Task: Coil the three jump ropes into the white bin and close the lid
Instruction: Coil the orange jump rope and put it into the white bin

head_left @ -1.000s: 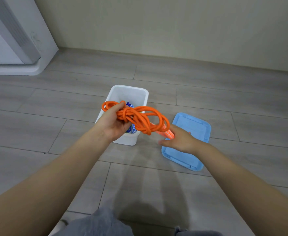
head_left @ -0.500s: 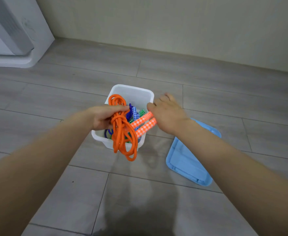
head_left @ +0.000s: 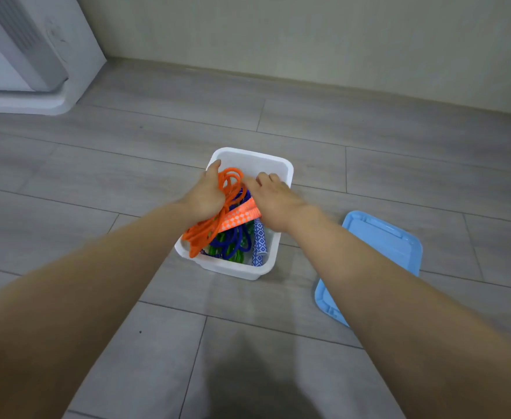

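Observation:
The white bin (head_left: 249, 160) stands on the floor in the middle of the view. My left hand (head_left: 207, 193) grips the coiled orange jump rope (head_left: 208, 229) and holds it down inside the bin, with one loop draped over the near left rim. My right hand (head_left: 270, 198) lies over the orange checkered handles (head_left: 239, 217), fingers reaching into the bin. Under them lie a blue rope (head_left: 233, 241) with a blue patterned handle (head_left: 258, 244) and a green rope (head_left: 236, 256). The light blue lid (head_left: 381, 240) rests flat on the floor to the bin's right.
Grey floor tiles surround the bin. A white appliance base (head_left: 21, 71) stands at the far left corner. A pale wall (head_left: 308, 34) runs along the back. My right forearm crosses over part of the lid.
Both hands have lowered the orange rope from above the bin's front edge down into the bin. My right hand has moved over the handles inside the bin.

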A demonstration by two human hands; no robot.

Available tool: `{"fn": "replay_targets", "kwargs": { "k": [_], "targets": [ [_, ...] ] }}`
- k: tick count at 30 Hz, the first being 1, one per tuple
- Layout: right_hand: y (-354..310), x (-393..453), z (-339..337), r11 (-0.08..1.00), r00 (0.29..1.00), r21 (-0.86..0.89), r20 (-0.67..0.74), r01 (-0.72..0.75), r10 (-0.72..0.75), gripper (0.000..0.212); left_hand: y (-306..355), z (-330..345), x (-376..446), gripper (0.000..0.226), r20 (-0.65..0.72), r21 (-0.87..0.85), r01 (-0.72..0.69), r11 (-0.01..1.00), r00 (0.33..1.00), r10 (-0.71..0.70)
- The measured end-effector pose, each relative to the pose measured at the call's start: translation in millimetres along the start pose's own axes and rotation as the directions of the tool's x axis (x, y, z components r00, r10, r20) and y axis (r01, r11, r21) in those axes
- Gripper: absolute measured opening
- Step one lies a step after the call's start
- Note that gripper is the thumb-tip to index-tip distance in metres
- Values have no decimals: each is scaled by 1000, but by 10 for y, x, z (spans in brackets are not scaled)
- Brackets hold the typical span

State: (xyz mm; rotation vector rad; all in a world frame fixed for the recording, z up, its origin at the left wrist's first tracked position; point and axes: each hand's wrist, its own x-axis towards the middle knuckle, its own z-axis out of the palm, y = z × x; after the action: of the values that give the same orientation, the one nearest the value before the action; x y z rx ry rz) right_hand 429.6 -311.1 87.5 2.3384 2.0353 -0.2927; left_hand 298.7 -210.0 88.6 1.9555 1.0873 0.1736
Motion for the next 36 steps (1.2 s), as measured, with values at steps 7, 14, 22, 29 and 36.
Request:
{"fn": "replay_targets", "kwargs": {
  "k": [7,14,22,29,36],
  "targets": [
    [69,20,201,986,973,-111,-207,-128,103,72,-193,186,-46,46,109,218,-287,933,957,268],
    [53,-5,150,978,974,53,-94,-201,205,34,-320,300,-183,39,222,94,-353,931,919,326],
    [264,-184,306,968,954,211,-235,-139,189,39,-480,500,-165,64,351,512,-435,740,893,282],
    [522,-578,568,905,901,326,-242,-275,361,43,-347,731,-110,70,453,725,-366,584,891,-4],
    [911,-1131,982,763,802,251,144,-596,579,46,-292,785,-90,54,356,576,-276,769,932,68]
  ]
}}
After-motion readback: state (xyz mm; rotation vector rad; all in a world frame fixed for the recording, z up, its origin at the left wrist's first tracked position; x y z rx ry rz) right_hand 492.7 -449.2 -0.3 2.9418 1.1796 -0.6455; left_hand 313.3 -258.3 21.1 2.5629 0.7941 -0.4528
